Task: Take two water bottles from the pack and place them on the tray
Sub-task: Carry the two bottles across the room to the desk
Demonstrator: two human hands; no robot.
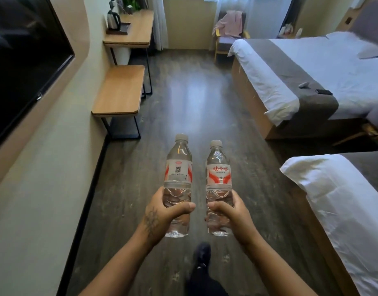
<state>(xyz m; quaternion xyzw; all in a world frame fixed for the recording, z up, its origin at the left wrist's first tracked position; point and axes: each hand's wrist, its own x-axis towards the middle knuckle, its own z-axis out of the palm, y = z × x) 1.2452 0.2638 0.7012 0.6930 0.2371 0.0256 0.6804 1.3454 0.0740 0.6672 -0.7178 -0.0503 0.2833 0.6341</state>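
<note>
I hold two clear water bottles with white caps and red-and-white labels upright in front of me, side by side above the dark floor. My left hand (162,214) grips the lower half of the left bottle (178,169). My right hand (232,214) grips the lower half of the right bottle (218,171). A dark tray (119,29) with a kettle (113,19) on it sits on the far wooden desk at the upper left. No bottle pack is in view.
A low wooden bench (119,90) and the wooden desk (134,30) line the left wall under a black TV screen (23,60). Two beds (301,71) stand on the right. A chair with pink cloth (228,28) stands by the window. My dark shoe (202,255) is below.
</note>
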